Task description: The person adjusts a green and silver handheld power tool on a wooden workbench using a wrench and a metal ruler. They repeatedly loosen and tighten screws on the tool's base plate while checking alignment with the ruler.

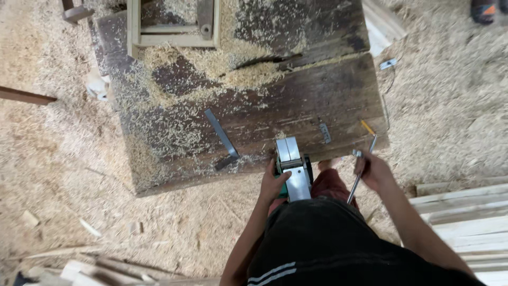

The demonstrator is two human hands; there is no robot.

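Gripping an upturned electric planer (292, 170) with the left hand (273, 184), right hand (373, 170) clenched round a metal wrench (361, 169)

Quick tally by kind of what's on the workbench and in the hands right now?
Planer, upside down at the bench edge, left hand on it: 1
Socket wrench, in right hand: 1
Try square: 1
Pencil: 1
Wooden frame: 1
Metal plate: 1
Total: 6
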